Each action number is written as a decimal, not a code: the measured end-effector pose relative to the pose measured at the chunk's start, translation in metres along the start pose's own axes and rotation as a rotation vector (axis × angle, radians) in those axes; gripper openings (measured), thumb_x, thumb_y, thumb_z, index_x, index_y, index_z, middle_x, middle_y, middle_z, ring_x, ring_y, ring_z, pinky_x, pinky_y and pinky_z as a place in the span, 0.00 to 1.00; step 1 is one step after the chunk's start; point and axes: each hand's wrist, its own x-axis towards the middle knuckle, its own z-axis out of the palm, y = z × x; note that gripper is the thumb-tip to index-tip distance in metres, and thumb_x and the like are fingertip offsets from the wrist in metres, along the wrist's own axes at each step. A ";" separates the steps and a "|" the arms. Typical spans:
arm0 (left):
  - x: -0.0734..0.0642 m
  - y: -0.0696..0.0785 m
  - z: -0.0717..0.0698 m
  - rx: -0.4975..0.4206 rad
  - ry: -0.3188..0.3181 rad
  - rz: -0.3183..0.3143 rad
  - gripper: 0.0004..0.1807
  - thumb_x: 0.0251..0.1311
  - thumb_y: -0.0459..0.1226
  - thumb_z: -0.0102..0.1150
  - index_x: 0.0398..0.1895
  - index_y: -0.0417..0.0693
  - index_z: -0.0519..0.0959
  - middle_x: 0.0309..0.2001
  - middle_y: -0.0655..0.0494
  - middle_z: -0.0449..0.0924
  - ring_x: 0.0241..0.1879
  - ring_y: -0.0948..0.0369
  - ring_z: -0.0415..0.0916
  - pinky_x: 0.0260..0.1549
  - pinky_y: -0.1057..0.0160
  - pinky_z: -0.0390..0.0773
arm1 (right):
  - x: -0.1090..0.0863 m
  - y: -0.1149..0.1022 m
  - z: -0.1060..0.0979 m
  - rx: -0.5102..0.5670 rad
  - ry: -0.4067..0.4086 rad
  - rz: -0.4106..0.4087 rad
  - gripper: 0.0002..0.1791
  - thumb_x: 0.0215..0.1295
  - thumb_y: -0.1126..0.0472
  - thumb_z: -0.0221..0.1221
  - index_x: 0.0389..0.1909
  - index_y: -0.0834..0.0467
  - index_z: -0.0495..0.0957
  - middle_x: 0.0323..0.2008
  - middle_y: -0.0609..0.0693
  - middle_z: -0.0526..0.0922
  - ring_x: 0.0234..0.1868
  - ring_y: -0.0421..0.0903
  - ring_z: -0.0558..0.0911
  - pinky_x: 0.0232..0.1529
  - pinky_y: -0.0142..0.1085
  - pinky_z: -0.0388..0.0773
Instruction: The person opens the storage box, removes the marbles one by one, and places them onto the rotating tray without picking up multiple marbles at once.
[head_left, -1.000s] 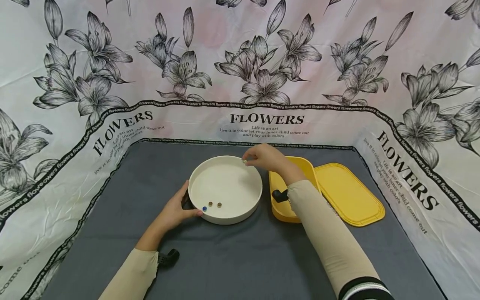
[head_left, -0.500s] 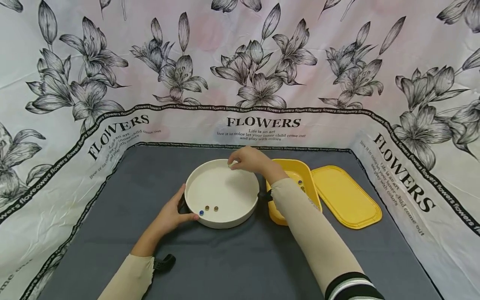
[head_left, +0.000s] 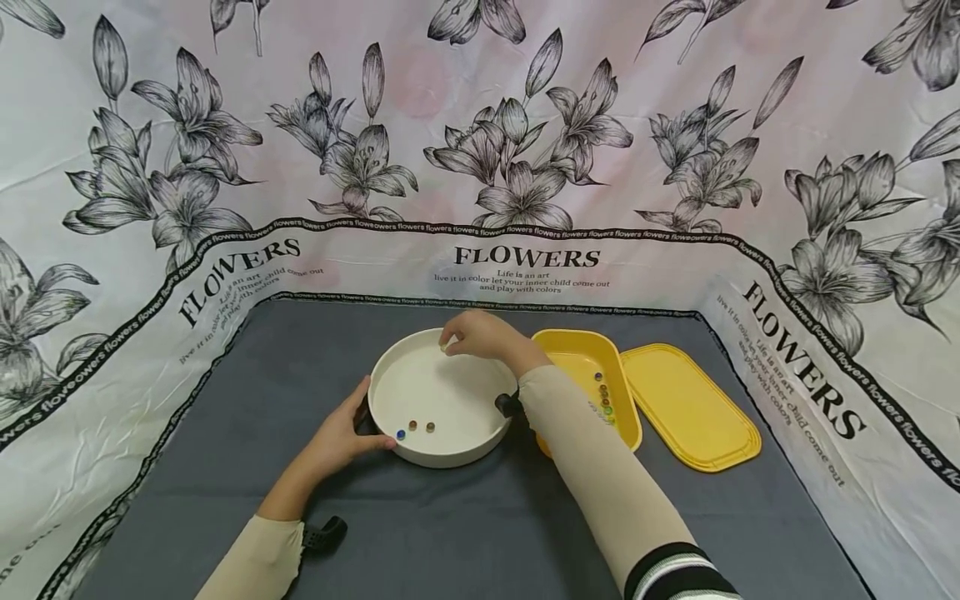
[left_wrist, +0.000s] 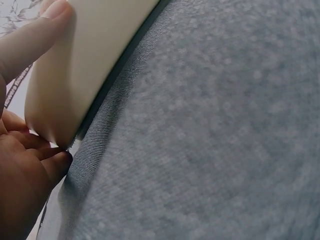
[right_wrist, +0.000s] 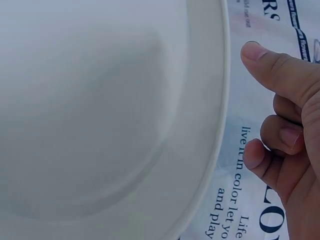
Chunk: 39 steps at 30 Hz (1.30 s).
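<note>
A round white dish (head_left: 450, 460) stands on the grey cloth. My left hand (head_left: 337, 437) grips its near left side, thumb at the rim; in the left wrist view the other fingers (left_wrist: 37, 150) curl against its lower wall. Inside lie a blue marble (head_left: 401, 435) and two brownish marbles (head_left: 412, 425). Over the dish's far rim, my right hand (head_left: 483, 337) pinches a tiny pale marble (head_left: 443, 347), mostly covered by the fingertips. In the right wrist view the right hand (right_wrist: 295, 115) is beside the rim, remaining fingers curled; the marble cannot be made out there.
Right of the dish is a yellow box (head_left: 573, 335), partly under the right forearm, with several marbles (head_left: 604, 392) along its right side. Its yellow lid (head_left: 690, 408) lies flat beside it. A flower-printed cloth (head_left: 525, 258) borders the grey cloth.
My right hand has moved left along the dish's far rim, uncovering marbles in the yellow box. The left hand keeps its grip on the dish. The head view has shifted slightly.
</note>
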 end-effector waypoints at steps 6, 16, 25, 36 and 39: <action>0.001 -0.002 -0.001 -0.023 -0.005 -0.008 0.74 0.46 0.47 0.83 0.83 0.38 0.36 0.82 0.39 0.37 0.80 0.43 0.47 0.74 0.44 0.56 | 0.008 0.000 0.007 -0.003 -0.032 -0.001 0.13 0.69 0.55 0.67 0.52 0.52 0.88 0.39 0.42 0.85 0.41 0.44 0.78 0.44 0.37 0.79; 0.002 -0.002 0.000 -0.027 -0.008 0.011 0.72 0.48 0.43 0.82 0.83 0.36 0.36 0.82 0.36 0.37 0.79 0.40 0.45 0.74 0.41 0.56 | 0.012 0.001 0.018 -0.015 -0.055 0.008 0.12 0.68 0.54 0.68 0.51 0.49 0.88 0.37 0.41 0.84 0.39 0.43 0.78 0.42 0.35 0.78; -0.001 -0.002 0.001 -0.038 0.003 -0.009 0.72 0.47 0.44 0.83 0.83 0.38 0.36 0.83 0.40 0.38 0.80 0.44 0.46 0.75 0.46 0.55 | 0.011 -0.005 0.022 -0.038 -0.058 -0.027 0.14 0.69 0.53 0.67 0.53 0.51 0.87 0.36 0.41 0.84 0.37 0.42 0.76 0.40 0.35 0.77; -0.007 -0.006 0.002 -0.015 -0.001 -0.041 0.73 0.47 0.47 0.82 0.83 0.40 0.36 0.83 0.41 0.37 0.80 0.44 0.46 0.74 0.45 0.57 | -0.019 -0.007 -0.010 -0.057 0.014 -0.027 0.15 0.71 0.51 0.66 0.55 0.49 0.86 0.45 0.41 0.86 0.43 0.43 0.81 0.45 0.37 0.81; -0.004 -0.005 0.002 -0.013 0.005 -0.020 0.73 0.47 0.48 0.82 0.83 0.40 0.36 0.83 0.40 0.37 0.80 0.44 0.46 0.74 0.44 0.57 | -0.036 -0.004 -0.025 -0.070 0.053 -0.006 0.15 0.70 0.51 0.66 0.54 0.48 0.87 0.51 0.42 0.86 0.49 0.43 0.84 0.51 0.39 0.83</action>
